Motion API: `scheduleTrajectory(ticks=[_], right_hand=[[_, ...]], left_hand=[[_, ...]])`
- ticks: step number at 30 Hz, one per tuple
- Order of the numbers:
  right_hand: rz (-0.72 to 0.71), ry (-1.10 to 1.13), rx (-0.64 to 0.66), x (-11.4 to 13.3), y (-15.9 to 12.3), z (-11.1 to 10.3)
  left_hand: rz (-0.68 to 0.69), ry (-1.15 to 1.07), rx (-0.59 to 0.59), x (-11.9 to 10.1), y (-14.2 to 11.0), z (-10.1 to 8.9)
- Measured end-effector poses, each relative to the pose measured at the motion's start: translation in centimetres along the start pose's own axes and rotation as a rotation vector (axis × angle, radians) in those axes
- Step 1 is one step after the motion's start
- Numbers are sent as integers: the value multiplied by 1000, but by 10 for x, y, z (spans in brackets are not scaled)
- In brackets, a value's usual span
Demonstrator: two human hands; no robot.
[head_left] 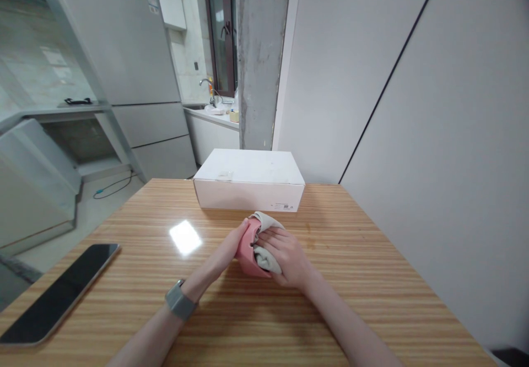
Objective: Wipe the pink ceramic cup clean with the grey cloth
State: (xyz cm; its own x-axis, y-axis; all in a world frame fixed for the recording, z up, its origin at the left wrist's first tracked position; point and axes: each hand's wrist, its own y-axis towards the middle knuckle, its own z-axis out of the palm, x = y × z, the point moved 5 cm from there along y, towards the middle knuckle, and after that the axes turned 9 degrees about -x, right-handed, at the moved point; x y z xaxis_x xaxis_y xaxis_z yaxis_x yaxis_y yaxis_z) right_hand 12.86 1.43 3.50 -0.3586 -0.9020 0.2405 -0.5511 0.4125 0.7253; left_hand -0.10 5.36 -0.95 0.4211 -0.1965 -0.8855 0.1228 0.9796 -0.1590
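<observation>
A pink container (pixel 247 251), perhaps a cup or small box, is tilted on its side above the wooden table, its opening facing right. My left hand (pixel 237 237) grips it from the left, with most fingers hidden behind it. Pale grey cloth (pixel 266 259) is bunched in the opening, and part of it sticks out over the upper rim. My right hand (pixel 288 255) presses on this cloth at the mouth of the container, its fingertips tucked into the folds.
A white cardboard box (pixel 248 193) stands behind my hands on the wooden table (pixel 351 301). At the left edge lies a dark-screened phone or tablet (pixel 61 292). A white wall (pixel 413 108) borders the right side; a fridge (pixel 124 47) and sink counter are beyond.
</observation>
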Motion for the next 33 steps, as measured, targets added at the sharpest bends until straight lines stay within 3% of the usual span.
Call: scheduleTrajectory(ticks=[4,10,14,19,25,30,33], right_hand=[[19,-36,-116,-2,4,-4],[120,-99,-249,-7,2,-11],[-63,-147,-159,2,-1,-5],[-301,-217,-85,21,-4,15],[-269,-221,-58,15,-5,16],[-127,-179,-87,3,1,2],[-10,-174,-155,-3,3,-7]], left_hand=[[42,23,-19,-1,-4,-2],[1,-149,156,-1,-16,19],[-57,-225,120,-4,-13,18],[-203,19,171,-8,-14,11],[7,279,105,-19,-9,7],[150,229,16,-21,-14,11],[173,99,56,-16,-19,16]])
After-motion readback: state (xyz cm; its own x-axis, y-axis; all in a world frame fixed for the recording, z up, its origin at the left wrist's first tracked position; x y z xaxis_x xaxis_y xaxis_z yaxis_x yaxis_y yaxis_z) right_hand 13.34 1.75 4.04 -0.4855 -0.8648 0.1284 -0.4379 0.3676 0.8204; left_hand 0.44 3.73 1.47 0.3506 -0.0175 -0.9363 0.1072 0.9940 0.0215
